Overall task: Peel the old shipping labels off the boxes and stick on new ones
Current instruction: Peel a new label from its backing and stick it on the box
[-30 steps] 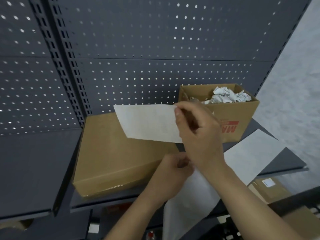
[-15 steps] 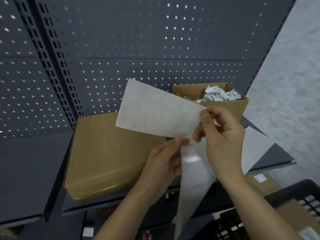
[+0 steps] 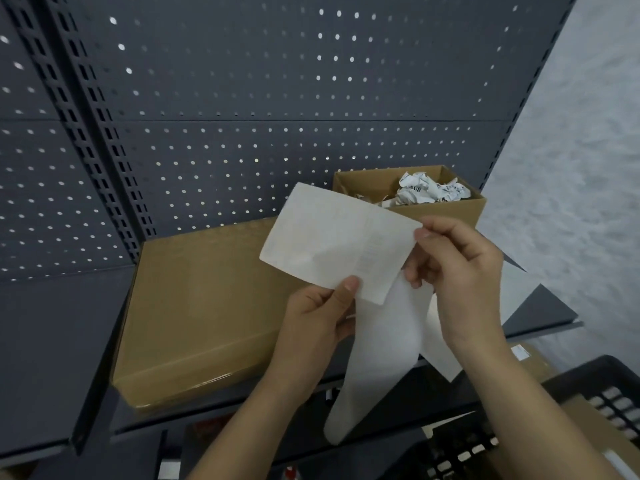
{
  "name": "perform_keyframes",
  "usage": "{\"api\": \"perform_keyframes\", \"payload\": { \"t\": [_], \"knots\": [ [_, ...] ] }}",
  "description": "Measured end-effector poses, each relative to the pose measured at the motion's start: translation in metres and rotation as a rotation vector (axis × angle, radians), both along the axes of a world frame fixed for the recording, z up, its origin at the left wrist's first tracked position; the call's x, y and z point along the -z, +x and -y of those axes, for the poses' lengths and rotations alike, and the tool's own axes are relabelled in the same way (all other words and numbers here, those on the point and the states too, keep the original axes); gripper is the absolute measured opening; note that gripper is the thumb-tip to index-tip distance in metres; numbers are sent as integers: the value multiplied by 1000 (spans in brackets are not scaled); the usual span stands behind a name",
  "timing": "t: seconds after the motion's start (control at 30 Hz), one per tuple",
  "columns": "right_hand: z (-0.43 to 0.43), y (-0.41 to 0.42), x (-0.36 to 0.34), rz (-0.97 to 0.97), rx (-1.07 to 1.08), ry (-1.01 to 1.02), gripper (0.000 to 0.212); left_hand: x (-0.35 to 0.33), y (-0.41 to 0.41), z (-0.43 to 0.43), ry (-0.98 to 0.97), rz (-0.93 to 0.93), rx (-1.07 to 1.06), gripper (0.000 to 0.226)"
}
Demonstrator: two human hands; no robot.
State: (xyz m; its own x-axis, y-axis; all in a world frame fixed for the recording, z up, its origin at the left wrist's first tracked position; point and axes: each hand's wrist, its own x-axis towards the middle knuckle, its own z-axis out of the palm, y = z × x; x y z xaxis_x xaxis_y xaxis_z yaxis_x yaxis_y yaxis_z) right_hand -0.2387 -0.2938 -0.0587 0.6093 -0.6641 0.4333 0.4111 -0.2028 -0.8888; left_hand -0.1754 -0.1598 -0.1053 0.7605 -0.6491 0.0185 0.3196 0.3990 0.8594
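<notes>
A white shipping label (image 3: pixel 332 242) is held up in front of me, its back facing the camera. My left hand (image 3: pixel 317 320) pinches its lower edge with the thumb on top. My right hand (image 3: pixel 457 271) pinches its right corner. A glossy backing strip (image 3: pixel 374 358) hangs down from between my hands. Behind the label lies a flat closed cardboard box (image 3: pixel 207 306) on the grey shelf (image 3: pixel 52 358), its top bare.
A small open carton (image 3: pixel 446 209) holding crumpled old labels (image 3: pixel 429 192) stands at the back right of the shelf. A perforated back panel rises behind. A black crate (image 3: pixel 588 410) with boxes sits lower right. Another white sheet (image 3: pixel 516 289) lies on the shelf's right end.
The label has swung from flat over the box to upright and moved right. My left hand rose from the backing and took the label's lower edge. The backing strip now dangles free.
</notes>
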Motion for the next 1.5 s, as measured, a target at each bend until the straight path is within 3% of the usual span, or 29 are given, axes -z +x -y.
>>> {"api": "perform_keyframes", "payload": {
  "t": [0.27,0.33,0.43,0.53,0.6,0.7,0.87,1.17,1.37,1.5],
  "knots": [
    [24,-6,13,94,-71,126,29,-5,1,0,62,62,-8,31],
    [35,-11,19,74,-3,-30,28,-6,4,-3,66,46,-21,29],
    [46,-19,30,-170,81,-511,31,-10,8,-5,34,-3,-41,29],
    [45,-24,36,-390,-103,-586,55,-14,9,-5,-11,-17,-60,28],
    [41,-24,38,-435,-153,-561,61,-16,10,-4,-29,-21,-68,26],
    [35,-19,39,-374,-133,-447,48,-18,10,-4,-9,-22,-83,33],
    [33,-13,35,-291,-72,-374,23,-19,9,-5,9,-21,-97,22],
    [36,-14,9,-185,72,-302,14,-19,20,-18,63,-39,-170,23],
    [41,1,-41,91,365,-239,13,-22,30,-30,90,-61,-200,21],
    [45,21,-67,261,424,-247,6,-24,39,-38,91,-41,-218,19]
  ]
}}
